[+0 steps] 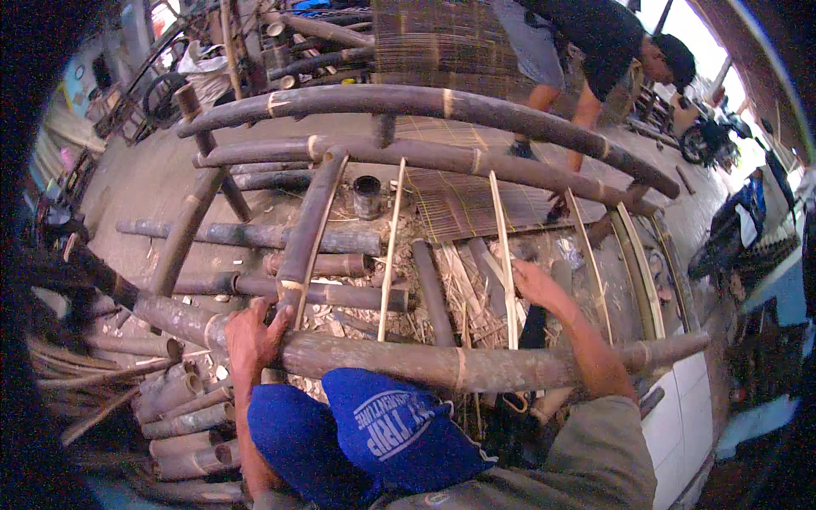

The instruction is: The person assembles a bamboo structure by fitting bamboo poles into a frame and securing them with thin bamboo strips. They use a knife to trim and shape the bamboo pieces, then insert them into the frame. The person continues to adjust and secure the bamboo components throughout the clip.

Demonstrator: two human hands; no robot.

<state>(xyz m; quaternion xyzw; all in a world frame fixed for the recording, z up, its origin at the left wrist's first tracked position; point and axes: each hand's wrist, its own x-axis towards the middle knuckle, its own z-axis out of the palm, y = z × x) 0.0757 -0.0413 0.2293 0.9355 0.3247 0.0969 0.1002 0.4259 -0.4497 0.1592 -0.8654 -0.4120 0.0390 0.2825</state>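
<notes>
A frame of thick dark bamboo poles lies in front of me. My left hand [253,336] grips the near bamboo pole [476,365] where a cross pole [310,225] meets it. My right hand [535,285] reaches over that pole and closes on a thin bamboo slat [503,225] standing between the near pole and the curved far pole [425,155]. Two more thin slats [392,246] [586,246] stand on either side of it. A blue cap [395,425] shows at the bottom edge.
Another person [595,42] in a dark shirt bends over at the back right. A woven bamboo mat [459,204] and a black can [367,195] lie under the frame. Cut bamboo pieces [183,408] are stacked at the lower left. A motorbike [739,229] stands to the right.
</notes>
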